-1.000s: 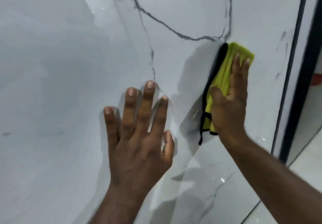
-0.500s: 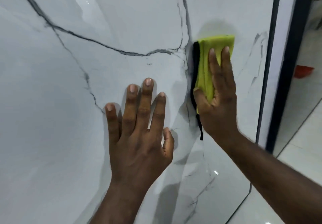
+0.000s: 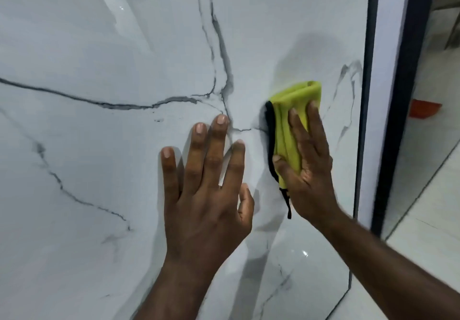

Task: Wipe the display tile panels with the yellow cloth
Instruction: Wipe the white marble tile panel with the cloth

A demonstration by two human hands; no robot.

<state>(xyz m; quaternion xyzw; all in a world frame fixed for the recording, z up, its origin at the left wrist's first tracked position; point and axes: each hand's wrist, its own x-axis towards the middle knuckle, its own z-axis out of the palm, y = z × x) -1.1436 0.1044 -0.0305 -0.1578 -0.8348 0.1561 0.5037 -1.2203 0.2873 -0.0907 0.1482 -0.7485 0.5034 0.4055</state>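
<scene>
- The left hand [image 3: 206, 195] lies flat on the glossy tile panel [image 3: 99, 170], nearest the camera. Its fingers [image 3: 216, 145] are straight and spread apart and hold nothing.
- Just to its right, the right hand [image 3: 311, 170] presses the yellow cloth [image 3: 296, 103] against the same panel. Its fingers [image 3: 313, 125] lie straight and close together over the cloth, and the thumb rests on the cloth's lower left edge.
- The folded cloth shows a black trim on its left side and sticks out above the fingertips, near the panel's right edge.
- Dark grey veins cross the white panel.
- A dark frame strip [image 3: 368, 95] borders the panel on the right.
- Beyond it, an orange object [image 3: 423, 108] sits on the pale tiled floor [image 3: 435, 220].
</scene>
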